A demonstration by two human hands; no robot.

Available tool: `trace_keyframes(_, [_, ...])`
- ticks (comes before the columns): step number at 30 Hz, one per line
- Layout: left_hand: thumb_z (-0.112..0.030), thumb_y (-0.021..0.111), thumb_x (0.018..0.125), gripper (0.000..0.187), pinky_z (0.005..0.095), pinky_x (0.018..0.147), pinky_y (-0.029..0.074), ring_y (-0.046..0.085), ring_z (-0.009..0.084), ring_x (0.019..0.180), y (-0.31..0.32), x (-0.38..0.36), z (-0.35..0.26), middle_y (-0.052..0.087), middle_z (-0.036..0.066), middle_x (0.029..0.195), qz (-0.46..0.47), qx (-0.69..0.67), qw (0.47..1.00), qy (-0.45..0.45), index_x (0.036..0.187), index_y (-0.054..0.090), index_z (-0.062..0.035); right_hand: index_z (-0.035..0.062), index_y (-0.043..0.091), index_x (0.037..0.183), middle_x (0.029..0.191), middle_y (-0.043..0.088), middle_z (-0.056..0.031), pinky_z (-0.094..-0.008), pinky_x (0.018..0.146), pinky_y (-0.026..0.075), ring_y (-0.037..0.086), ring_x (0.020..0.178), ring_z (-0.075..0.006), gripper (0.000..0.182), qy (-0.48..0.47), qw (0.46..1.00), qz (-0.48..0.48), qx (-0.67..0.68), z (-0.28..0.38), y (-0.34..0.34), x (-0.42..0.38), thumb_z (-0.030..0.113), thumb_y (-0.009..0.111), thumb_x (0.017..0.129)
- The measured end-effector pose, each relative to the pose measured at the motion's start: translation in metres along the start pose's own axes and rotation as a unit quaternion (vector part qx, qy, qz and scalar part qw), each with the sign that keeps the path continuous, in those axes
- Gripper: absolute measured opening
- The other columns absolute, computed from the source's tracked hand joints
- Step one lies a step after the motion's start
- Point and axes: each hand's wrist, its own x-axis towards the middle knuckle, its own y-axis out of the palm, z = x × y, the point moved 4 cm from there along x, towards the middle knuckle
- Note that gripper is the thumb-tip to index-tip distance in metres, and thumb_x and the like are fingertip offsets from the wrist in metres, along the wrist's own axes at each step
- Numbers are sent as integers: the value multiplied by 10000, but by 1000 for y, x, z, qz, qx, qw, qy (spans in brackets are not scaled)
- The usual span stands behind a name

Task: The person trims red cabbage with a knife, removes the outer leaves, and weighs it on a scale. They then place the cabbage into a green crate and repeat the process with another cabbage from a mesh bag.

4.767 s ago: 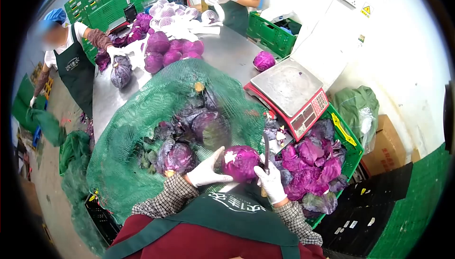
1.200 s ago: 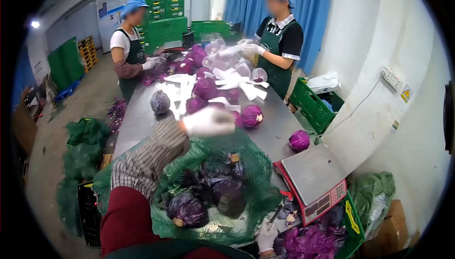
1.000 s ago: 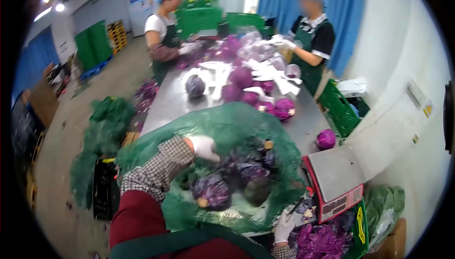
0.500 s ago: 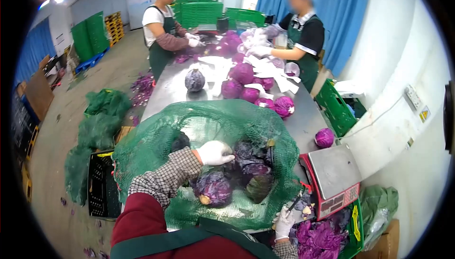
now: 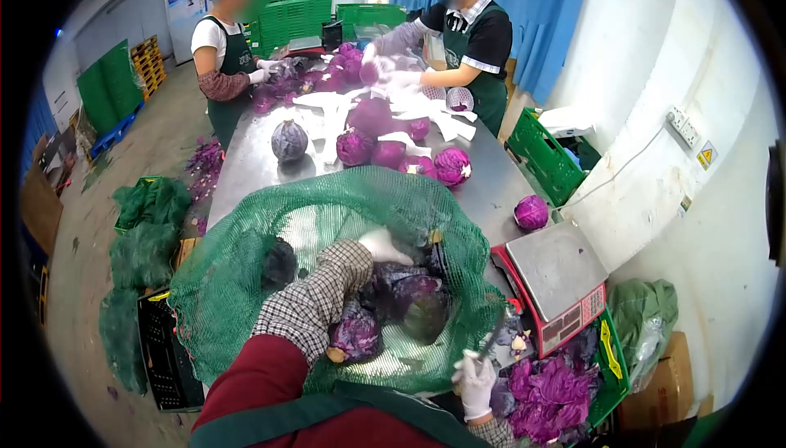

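A green mesh bag (image 5: pixel 237 284) lies spread on the metal table, with several dark purple cabbages inside it. My left hand (image 5: pixel 386 247), in a white glove, reaches into the bag over a cabbage (image 5: pixel 419 296). Its fingers look stretched out, slightly blurred, and hold nothing I can see. Nearer me sits another cabbage (image 5: pixel 356 333) with its cut stem showing. Low at the right, my gloved right hand (image 5: pixel 475 384) is closed around what looks like a thin dark knife (image 5: pixel 492 338), mostly hidden. It is beside the bag's edge and a crate of loose purple leaves (image 5: pixel 553 399).
A red scale (image 5: pixel 557 284) stands on the right, near a single cabbage (image 5: pixel 531 212). Trimmed cabbages (image 5: pixel 354 147) and white foam nets fill the table's middle. Two co-workers stand at the far end. A black crate (image 5: pixel 164 358) is at the left.
My left hand has moved farther forward into the bag, over the back cabbages. The right hand stays low at the bag's edge. The whole view has shifted.
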Motion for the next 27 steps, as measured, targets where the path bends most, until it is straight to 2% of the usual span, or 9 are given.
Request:
trace_keyframes(5, [-528, 706, 705, 787, 419, 969, 456, 556, 389, 1105, -5, -47, -40, 536, 313, 1214, -78, 149, 984, -55, 1138, 579, 117, 19, 594, 1003, 1118, 563, -172, -389, 761, 524, 592, 918, -321, 234, -227, 968, -42, -96, 44, 13, 72, -18, 641, 777])
trace_keyframes(8, [-381, 657, 784, 618, 483, 1010, 387, 486, 419, 1156, 9, -100, -71, 494, 303, 1233, -372, 213, 875, 224, 1149, 533, 100, -20, 596, 1013, 1086, 604, -196, -389, 818, 506, 610, 939, -323, 170, -151, 987, -23, -56, 7, 32, 98, 96, 592, 888])
trace_keyframes(11, [-372, 697, 757, 747, 450, 1092, 307, 431, 414, 1250, 48, -115, -82, 459, 306, 1300, -164, 101, 943, 271, 1267, 451, 115, 22, 647, 1019, 1097, 631, -191, -346, 863, 493, 625, 993, -290, 205, -27, 994, -5, 109, -3, 37, 113, 169, 563, 902])
trace_keyframes(14, [-406, 731, 722, 958, 451, 1128, 262, 365, 435, 1319, 79, -134, -85, 371, 327, 1399, -161, 278, 919, 227, 1376, 291, 141, 38, 654, 978, 1105, 628, -186, -358, 843, 505, 627, 1001, -291, 157, 71, 979, 78, 176, -9, 52, 109, 120, 564, 881])
trace_keyframes(17, [-394, 752, 711, 833, 451, 1066, 355, 456, 415, 1235, 80, -183, -93, 465, 295, 1317, -166, 236, 909, 302, 1292, 428, 108, 63, 650, 933, 1122, 617, -178, -350, 802, 533, 647, 937, -273, 113, 18, 984, 72, 163, 10, 23, 72, 50, 576, 848])
trace_keyframes(19, [-391, 760, 715, 698, 442, 973, 436, 543, 369, 1117, 87, -210, -81, 553, 234, 1216, -126, 63, 919, 369, 1203, 533, 54, 44, 644, 958, 1108, 630, -167, -331, 775, 535, 652, 900, -253, 112, -193, 979, 69, 17, 22, 0, 32, 53, 577, 868])
trace_keyframes(24, [-443, 837, 647, 1121, 478, 1083, 290, 313, 437, 1300, 111, -234, -72, 309, 266, 1429, -303, -27, 926, 225, 1438, 214, 50, 11, 632, 1009, 1096, 629, -139, -308, 788, 516, 619, 875, -202, 148, 192, 947, -25, 257, 14, -11, -4, 46, 596, 870])
trace_keyframes(25, [-477, 830, 631, 1093, 498, 1068, 309, 334, 456, 1263, 116, -231, -82, 330, 269, 1414, -283, -9, 940, 189, 1404, 280, 65, 43, 651, 989, 1080, 611, -147, -334, 796, 515, 619, 900, -255, 171, -127, 990, 8, -67, 9, 1, -3, 11, 600, 829])
trace_keyframes(27, [-503, 819, 621, 1060, 505, 1049, 332, 352, 457, 1227, 124, -221, -89, 339, 272, 1405, -259, 81, 945, 180, 1372, 335, 68, 104, 638, 1033, 1001, 600, -165, -442, 780, 500, 591, 970, -353, 264, -162, 985, 55, -1, -8, 31, -7, 44, 606, 778])
